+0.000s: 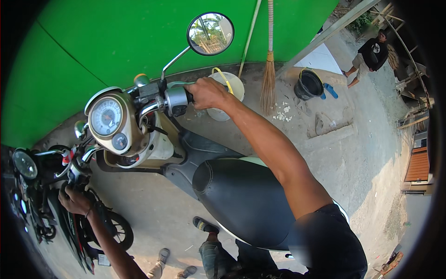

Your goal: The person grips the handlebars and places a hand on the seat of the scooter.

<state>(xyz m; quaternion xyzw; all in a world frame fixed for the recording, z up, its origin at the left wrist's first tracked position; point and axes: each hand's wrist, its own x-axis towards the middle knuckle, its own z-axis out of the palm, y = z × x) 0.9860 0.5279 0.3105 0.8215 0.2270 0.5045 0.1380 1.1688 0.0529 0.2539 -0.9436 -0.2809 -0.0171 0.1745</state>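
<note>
A scooter with a black seat (237, 200) stands beside me, its front end pointing to the left. My right hand (209, 93) is closed around the right handlebar grip, next to the chrome switch housing (177, 101). At the lower left, my left hand (74, 200) is wrapped round the left handlebar grip. Between the hands sit a round white speedometer (106, 116) and a smaller round gauge (120, 142) in a beige headlight cowl. A round mirror (210, 33) rises on the right side, and the left mirror (25, 163) shows near the picture's rim.
A green wall (139, 42) runs along the far side. Beside it are a white bucket (237, 86), a straw broom (268, 86) and a black bucket (307, 86) with blue sandals (331, 91). Another motorcycle (69, 230) stands at left. A person (371, 53) is at far right.
</note>
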